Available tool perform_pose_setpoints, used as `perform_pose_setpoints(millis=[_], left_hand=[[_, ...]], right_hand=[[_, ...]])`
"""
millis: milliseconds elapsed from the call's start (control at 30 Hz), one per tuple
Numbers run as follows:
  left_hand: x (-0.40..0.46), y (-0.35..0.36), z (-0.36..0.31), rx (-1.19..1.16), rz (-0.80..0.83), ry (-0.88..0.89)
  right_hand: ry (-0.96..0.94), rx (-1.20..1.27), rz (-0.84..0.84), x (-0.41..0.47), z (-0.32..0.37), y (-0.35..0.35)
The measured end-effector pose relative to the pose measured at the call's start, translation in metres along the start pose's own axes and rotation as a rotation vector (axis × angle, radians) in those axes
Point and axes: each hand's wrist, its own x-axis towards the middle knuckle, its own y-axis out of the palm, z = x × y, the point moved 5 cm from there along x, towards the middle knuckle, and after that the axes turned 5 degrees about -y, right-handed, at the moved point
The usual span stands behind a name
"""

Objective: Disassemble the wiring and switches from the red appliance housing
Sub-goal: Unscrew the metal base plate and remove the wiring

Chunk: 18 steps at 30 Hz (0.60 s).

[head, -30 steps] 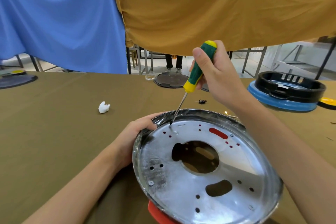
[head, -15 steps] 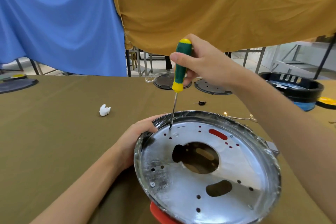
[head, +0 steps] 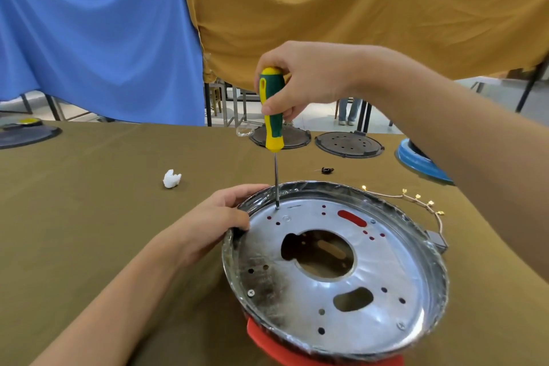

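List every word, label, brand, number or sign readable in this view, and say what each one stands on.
None can be read.
Screwdriver: green and yellow handle, no brand or marking legible.
Metal plate: only holes, screws and slots; a short dark mark near the screwdriver's tip is too small to read.
Red housing: no lettering on the part that shows.
Dark round plates at the table's far edge: no text legible.

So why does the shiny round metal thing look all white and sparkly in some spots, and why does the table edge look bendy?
In the head view, light from above bounces off the metal plate, leaving white glare patches, while its left part looks dull and sooty. The wide-angle lens curves the table edge and stretches the arms. The right hand and screwdriver look sharp, not blurred.
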Motion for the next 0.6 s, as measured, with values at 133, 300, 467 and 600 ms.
perform_pose_setpoints(millis=[133,300,467,600], left_hand=[[-0.001,0.002,-0.002,-0.023,-0.024,0.004],[0.0,0.002,-0.002,-0.027,-0.037,0.006],[-0.001,0.001,-0.001,-0.032,-0.038,-0.014],[-0.002,0.002,-0.001,-0.016,-0.028,-0.002]], right_hand=[[0.122,-0.322,-0.008,-0.001,0.0,-0.006],[0.184,-0.602,-0.009,0.002,0.006,-0.005],[0.159,-0.757,0.077,0.01,0.011,-0.004],[0.079,-0.569,0.223,0.006,0.012,-0.003]])
